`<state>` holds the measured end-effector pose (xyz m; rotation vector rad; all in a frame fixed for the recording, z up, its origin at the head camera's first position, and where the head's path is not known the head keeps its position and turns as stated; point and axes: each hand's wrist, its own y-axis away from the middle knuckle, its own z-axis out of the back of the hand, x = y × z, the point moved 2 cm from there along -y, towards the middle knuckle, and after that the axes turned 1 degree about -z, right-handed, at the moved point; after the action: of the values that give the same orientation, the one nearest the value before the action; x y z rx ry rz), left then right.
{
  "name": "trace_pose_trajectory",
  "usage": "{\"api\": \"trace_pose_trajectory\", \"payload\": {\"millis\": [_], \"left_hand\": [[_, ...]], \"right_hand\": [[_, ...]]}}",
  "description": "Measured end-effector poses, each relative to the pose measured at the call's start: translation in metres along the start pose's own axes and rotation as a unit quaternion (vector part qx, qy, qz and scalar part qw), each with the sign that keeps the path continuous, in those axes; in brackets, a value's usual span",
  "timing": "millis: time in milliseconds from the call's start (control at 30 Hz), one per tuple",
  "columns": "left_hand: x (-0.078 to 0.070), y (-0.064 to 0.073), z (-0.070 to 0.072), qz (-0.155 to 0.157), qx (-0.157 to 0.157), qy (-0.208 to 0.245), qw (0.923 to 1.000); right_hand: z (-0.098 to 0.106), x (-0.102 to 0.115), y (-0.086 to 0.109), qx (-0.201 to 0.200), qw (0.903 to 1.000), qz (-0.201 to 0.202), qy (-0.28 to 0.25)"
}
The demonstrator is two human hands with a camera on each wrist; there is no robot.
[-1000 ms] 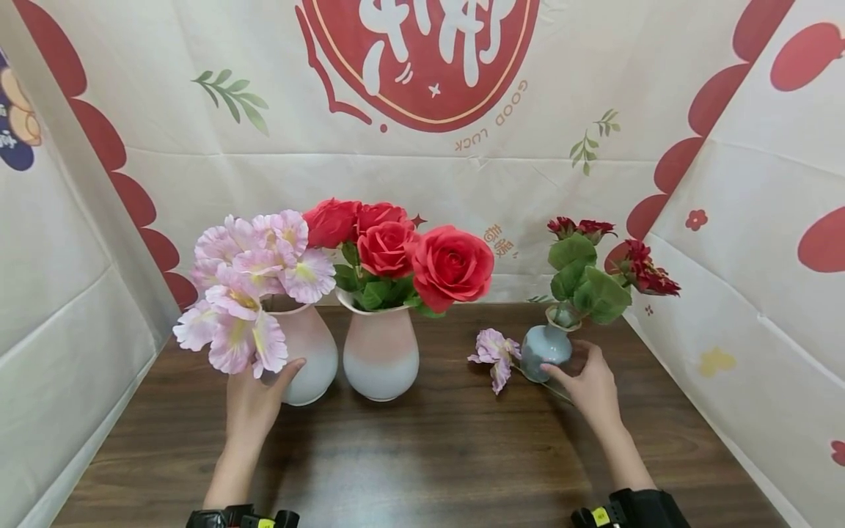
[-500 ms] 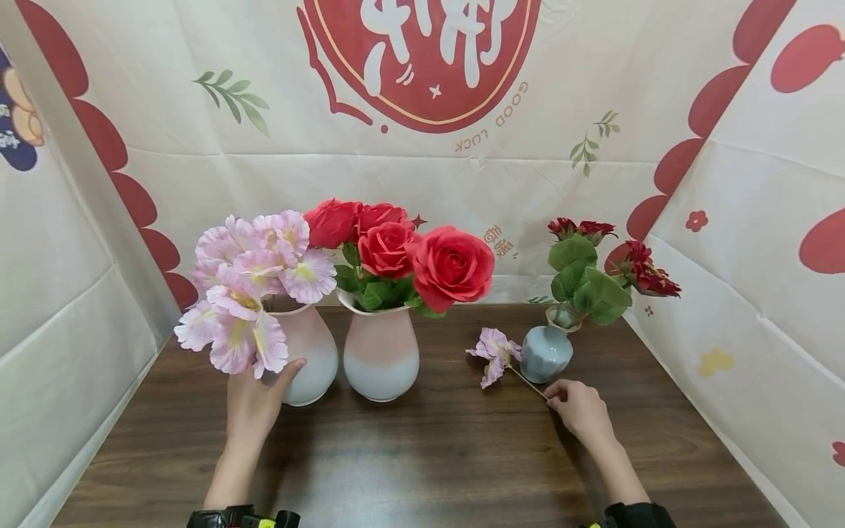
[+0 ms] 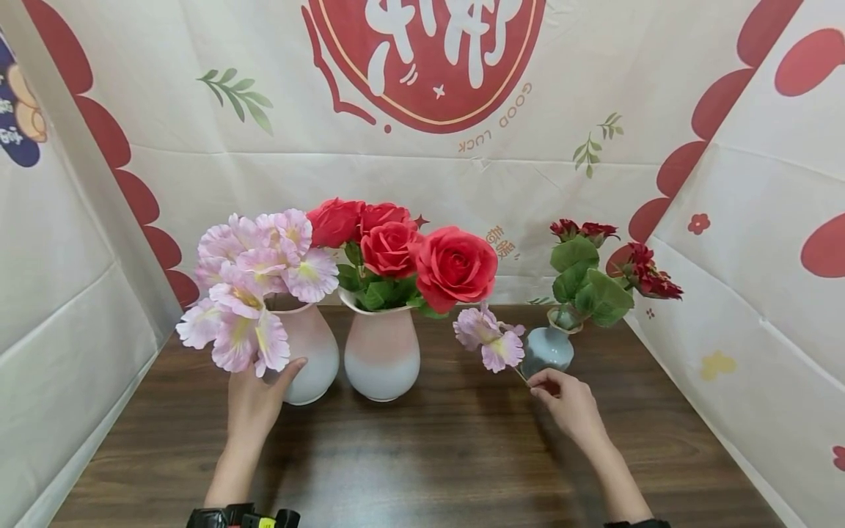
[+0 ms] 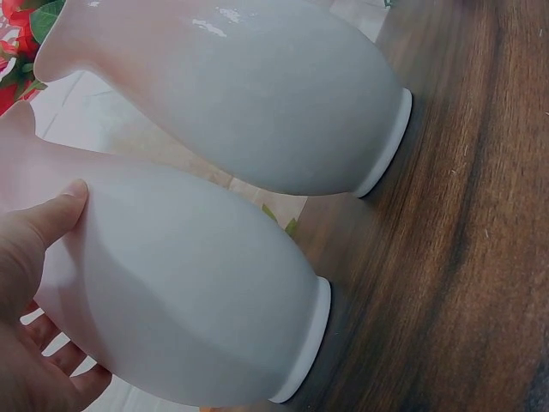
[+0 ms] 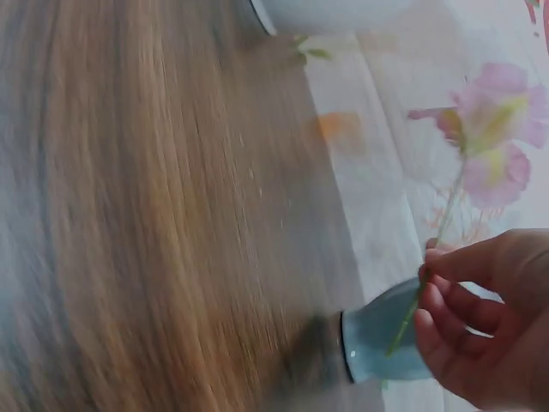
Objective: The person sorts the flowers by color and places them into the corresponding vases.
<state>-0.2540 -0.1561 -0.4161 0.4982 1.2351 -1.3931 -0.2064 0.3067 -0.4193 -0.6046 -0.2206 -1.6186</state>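
My left hand (image 3: 254,411) holds the side of the left pink-and-white vase (image 3: 312,359), its thumb against the wall and its fingers curled behind, as the left wrist view shows. Pale pink artificial irises (image 3: 264,262) fill that vase and hang over the hand. On the right, my right hand (image 3: 573,411) pinches the thin stem of a single pink iris (image 3: 499,349) between thumb and fingers. The bloom points up and left, raised above the table. Right behind this hand stands a small blue-grey vase (image 5: 377,330), partly covered by the fingers.
Between the hands stands a second pink-and-white vase (image 3: 381,356) with red roses (image 3: 455,268), close beside the left one. Dark red flowers (image 3: 650,273) with green leaves rise from the small vase. A printed cloth (image 3: 422,176) walls the wooden table (image 3: 422,462) behind and at both sides.
My right hand has let go of the small vase, taken the iris lying on the table by its stem, and lifted it up and slightly left. The left hand keeps its hold.
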Motion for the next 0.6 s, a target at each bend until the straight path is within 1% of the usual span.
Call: {"api": "trace_pose_trajectory", "payload": {"millis": [67,133,233,300,367,467,533,600], "left_hand": [[0.000,0.000,0.000,0.000,0.000,-0.001,1.0000],[0.001,0.000,0.000,0.000,0.000,-0.001,1.0000],[0.001,0.000,-0.001,0.003,0.000,-0.001,1.0000],[0.001,0.000,-0.001,0.003,-0.002,-0.002,1.0000],[0.001,0.000,-0.001,0.002,-0.003,-0.002,1.0000],[0.001,0.000,-0.002,0.002,-0.003,-0.001,1.0000],[0.001,0.000,-0.002,0.002,-0.003,0.000,1.0000],[0.001,0.000,-0.002,0.003,-0.002,0.000,1.0000]], "right_hand": [[-0.001,0.008,0.002,-0.025,0.9993,0.027,-0.006],[-0.002,0.014,0.004,-0.062,0.9961,0.062,-0.003],[-0.007,0.020,0.008,-0.124,0.9859,0.108,-0.029],[-0.011,0.023,0.009,-0.154,0.9768,0.136,-0.061],[-0.014,0.026,0.011,-0.178,0.9642,0.164,-0.108],[-0.018,0.033,0.013,-0.206,0.9398,0.216,-0.166],[-0.020,0.040,0.015,-0.219,0.9230,0.249,-0.195],[-0.022,0.047,0.017,-0.225,0.9096,0.278,-0.212]]}}
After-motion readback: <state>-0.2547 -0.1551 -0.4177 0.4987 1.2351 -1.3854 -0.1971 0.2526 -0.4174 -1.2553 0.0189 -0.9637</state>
